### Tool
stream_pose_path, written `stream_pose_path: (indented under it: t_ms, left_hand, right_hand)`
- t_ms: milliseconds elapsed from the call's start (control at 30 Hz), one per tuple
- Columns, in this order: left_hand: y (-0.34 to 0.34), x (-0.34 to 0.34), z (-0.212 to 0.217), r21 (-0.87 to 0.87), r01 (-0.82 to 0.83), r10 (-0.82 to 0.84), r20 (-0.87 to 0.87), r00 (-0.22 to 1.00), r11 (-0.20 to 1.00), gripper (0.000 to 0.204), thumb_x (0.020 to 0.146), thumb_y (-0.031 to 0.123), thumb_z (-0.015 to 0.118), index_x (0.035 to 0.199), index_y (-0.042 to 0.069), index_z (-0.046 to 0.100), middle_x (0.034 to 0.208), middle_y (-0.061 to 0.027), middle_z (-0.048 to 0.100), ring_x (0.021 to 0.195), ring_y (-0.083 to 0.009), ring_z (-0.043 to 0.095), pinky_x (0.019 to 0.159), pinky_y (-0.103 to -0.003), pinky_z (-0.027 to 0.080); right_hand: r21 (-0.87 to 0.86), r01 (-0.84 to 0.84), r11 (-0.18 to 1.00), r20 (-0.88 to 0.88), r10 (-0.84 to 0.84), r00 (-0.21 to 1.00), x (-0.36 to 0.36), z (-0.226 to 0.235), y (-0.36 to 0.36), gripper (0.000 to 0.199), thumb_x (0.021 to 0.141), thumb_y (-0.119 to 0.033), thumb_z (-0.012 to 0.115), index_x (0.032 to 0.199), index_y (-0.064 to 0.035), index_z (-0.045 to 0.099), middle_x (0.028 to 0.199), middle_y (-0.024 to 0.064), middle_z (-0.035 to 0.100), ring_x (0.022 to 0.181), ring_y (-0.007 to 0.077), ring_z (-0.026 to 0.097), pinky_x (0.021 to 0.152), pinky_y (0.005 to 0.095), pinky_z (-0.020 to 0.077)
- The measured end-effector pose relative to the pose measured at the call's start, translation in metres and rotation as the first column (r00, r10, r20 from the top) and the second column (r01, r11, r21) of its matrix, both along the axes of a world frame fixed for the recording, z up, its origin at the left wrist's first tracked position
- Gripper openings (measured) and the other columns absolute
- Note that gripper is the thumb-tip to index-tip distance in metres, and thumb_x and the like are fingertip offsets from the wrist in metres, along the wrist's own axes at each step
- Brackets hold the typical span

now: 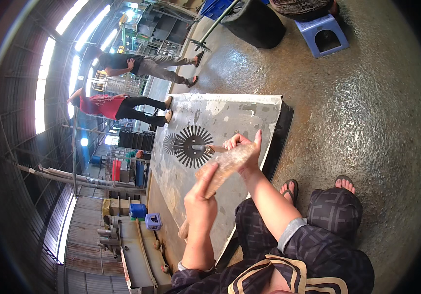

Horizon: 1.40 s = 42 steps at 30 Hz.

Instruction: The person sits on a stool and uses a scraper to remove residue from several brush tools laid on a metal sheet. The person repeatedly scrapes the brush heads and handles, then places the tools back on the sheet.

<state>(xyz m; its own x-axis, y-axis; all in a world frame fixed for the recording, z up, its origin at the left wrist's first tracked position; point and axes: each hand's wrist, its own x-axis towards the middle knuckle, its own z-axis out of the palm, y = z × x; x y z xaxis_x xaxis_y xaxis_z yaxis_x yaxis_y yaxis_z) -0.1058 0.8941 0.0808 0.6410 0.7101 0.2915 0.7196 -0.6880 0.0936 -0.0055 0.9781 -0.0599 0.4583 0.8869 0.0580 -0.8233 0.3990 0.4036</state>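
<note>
A pale brown, partly see-through long piece (227,166) stretches between my two hands; its exact kind is not clear. My left hand (201,200) is closed round its lower left end, thumb along it. My right hand (247,151) grips the upper right end, thumb pointing up. Beyond the hands lies a grey slab-like platform (254,110) with a pale border and dark side. On it is a black disc of radiating bars (191,146), with a short grey knob at its middle. A small brown, stick-like part (215,148) shows between the knob and my right fingers.
Two standing people, one in a red top (104,106) and one in a dark top (115,62), appear sideways beyond the platform. A blue plastic stool (313,46) carries a dark round container. Beside it are a dark bin (254,24) and a green pole (219,20). The floor (347,117) looks wet.
</note>
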Motion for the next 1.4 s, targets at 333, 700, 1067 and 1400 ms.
stream_pose_path:
  t_ms: [333,700,1067,1400]
  left_hand:
    - [0.024,0.022,-0.032,-0.685,0.087,0.246,0.373,0.894,0.723,0.024,0.086,0.002,0.050,0.109,0.007,0.056,0.057,-0.0010,0.050,0.042,-0.0055,0.044,0.036,-0.021,0.035]
    - [0.060,-0.003,-0.100,-0.740,-0.073,0.409,0.283,0.867,0.668,0.022,0.086,0.004,0.049,0.106,0.006,0.056,0.054,-0.0018,0.049,0.040,-0.0082,0.045,0.035,-0.022,0.035]
    - [0.087,-0.031,-0.137,-0.813,-0.198,0.605,0.221,0.765,0.548,0.023,0.087,0.005,0.046,0.109,0.006,0.053,0.055,-0.0031,0.051,0.038,-0.0102,0.046,0.034,-0.023,0.035]
    - [0.088,0.004,-0.106,-0.648,-0.050,0.244,0.212,0.946,0.760,0.022,0.083,0.009,0.058,0.105,0.008,0.060,0.057,-0.0007,0.053,0.044,-0.0067,0.047,0.039,-0.022,0.038]
  right_hand:
    - [0.106,0.033,0.994,0.085,-0.042,0.995,0.029,-0.074,-0.011,0.093,0.073,-0.078,0.021,0.116,0.0008,0.044,0.062,0.0117,0.052,0.051,0.0212,0.046,0.061,0.0317,0.0388]
    - [-0.022,0.071,0.997,0.096,-0.069,0.993,0.032,-0.115,-0.021,0.093,0.073,-0.079,0.020,0.130,-0.0085,0.037,0.081,0.0140,0.057,0.049,0.0238,0.052,0.064,0.0393,0.0457]
    - [-0.325,-0.163,0.932,-0.137,0.125,0.983,0.029,-0.147,-0.017,0.073,0.081,-0.067,0.023,0.122,-0.0110,0.045,0.090,0.0132,0.056,0.096,0.0321,0.052,0.084,0.0618,0.0339]
    - [-0.218,-0.012,0.976,-0.159,-0.024,0.987,0.026,-0.121,-0.003,0.093,0.076,-0.076,0.008,0.118,-0.0033,0.049,0.053,0.0036,0.041,0.054,0.0186,0.041,0.073,0.0378,0.0384]
